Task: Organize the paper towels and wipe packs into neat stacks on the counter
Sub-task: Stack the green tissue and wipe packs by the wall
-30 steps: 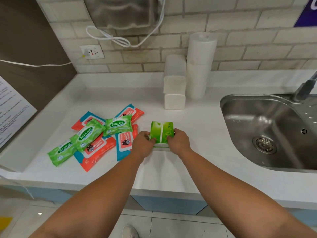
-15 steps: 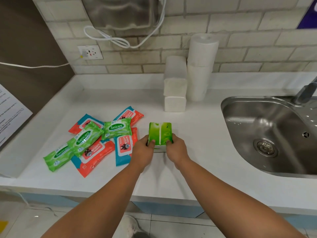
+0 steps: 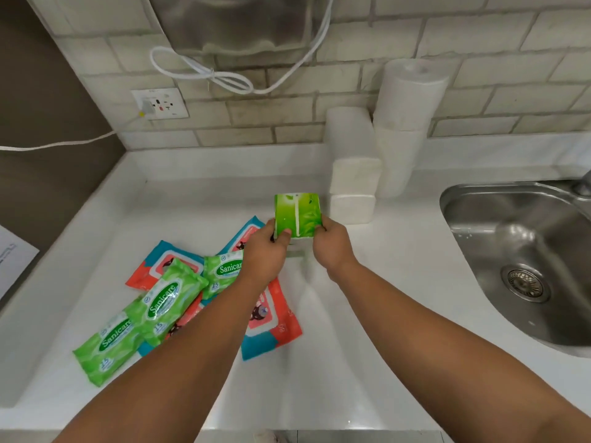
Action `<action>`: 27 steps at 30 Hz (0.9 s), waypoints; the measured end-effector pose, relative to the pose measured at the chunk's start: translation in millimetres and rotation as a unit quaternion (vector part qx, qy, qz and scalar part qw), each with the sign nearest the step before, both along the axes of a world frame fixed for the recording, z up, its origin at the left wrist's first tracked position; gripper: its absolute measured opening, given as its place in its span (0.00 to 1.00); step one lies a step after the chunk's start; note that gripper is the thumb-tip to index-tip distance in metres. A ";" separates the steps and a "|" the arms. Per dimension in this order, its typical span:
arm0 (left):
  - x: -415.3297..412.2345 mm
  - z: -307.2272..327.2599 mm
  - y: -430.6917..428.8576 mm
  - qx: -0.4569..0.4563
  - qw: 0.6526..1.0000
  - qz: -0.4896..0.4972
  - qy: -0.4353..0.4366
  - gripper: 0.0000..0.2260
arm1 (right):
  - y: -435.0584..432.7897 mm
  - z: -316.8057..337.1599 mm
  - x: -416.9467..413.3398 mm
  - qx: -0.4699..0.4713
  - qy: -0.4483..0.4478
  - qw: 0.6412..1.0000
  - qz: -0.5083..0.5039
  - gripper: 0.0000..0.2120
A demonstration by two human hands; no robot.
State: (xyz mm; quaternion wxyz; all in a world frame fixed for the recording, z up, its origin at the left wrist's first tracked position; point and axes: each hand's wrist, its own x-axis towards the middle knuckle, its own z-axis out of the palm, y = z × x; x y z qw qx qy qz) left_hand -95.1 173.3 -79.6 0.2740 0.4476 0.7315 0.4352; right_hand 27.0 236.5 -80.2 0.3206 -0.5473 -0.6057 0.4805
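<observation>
The left hand [image 3: 263, 251] and right hand [image 3: 332, 247] each pinched a side of the green pack [image 3: 297, 215], held upright over the desk [image 3: 351, 362]. Loose wipe packs [image 3: 166, 302] lay heaped just left. Folded paper towels [image 3: 353, 187] and rolls [image 3: 406, 123] stood behind, with the sink [image 3: 518, 238] at right.

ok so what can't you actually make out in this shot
Head view only:
green pack: print blurred; the left hand and right hand cover its lower corners.
red-and-blue wipe packs: count unclear, the left forearm and the Sanicare packs overlie them.
tap: cut off by the right edge.
paper sheet: cut off by the left edge, text too small.
</observation>
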 end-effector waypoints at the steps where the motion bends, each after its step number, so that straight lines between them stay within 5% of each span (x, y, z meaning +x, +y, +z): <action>1: -7.9 0.4 8.5 -0.007 1.000 -0.004 -0.004 0.11 | 7.7 -1.5 -7.0 -0.002 -0.009 1.000 -0.005 0.17; 6: -39.2 -4.2 53.0 -0.061 0.996 -0.057 -0.029 0.12 | 42.5 -11.1 -36.9 -0.005 -0.041 0.998 -0.042 0.15; 18: -71.0 -31.7 128.5 -0.102 0.980 -0.138 0.097 0.15 | 87.0 -36.4 -68.6 -0.009 -0.038 0.993 -0.112 0.12; 23: -70.8 -30.9 146.4 -0.093 0.985 -0.129 0.060 0.12 | 107.5 -38.2 -78.3 -0.011 -0.026 0.990 -0.141 0.11; 27: -67.8 -24.3 160.3 -0.101 0.988 -0.097 -0.058 0.14 | 121.2 -33.0 -85.6 -0.023 0.004 0.989 -0.145 0.12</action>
